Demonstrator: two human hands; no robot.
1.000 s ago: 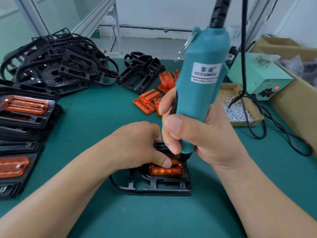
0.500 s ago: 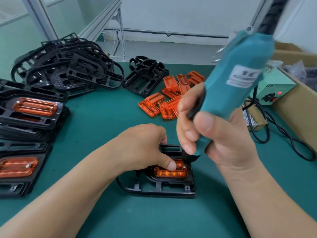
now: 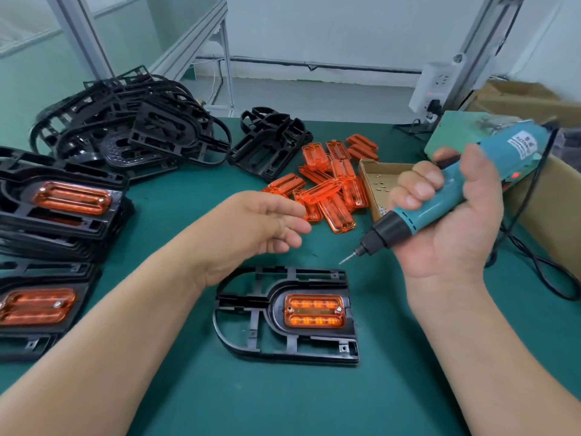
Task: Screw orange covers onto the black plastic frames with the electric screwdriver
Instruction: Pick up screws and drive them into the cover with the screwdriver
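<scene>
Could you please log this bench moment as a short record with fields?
Left hand: fingers relaxed, over the mat, holds nothing
Right hand: grips the electric screwdriver, bit in the air, off the frame
Black frame: flat on the mat, orange cover seated in it
Loose covers: heap beside the screw box
Finished frames: stacked at the left

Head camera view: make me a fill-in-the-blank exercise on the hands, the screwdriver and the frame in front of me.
1. The right hand grips the teal electric screwdriver, whose bit points down at the ____ mat.
2. The left hand hovers open and holds ____.
3. The flat black plastic frame nearest the person carries a translucent plastic cover coloured ____.
4. Loose silver screws lie in a small open ____ box.
Missing words: green; nothing; orange; cardboard.
</scene>
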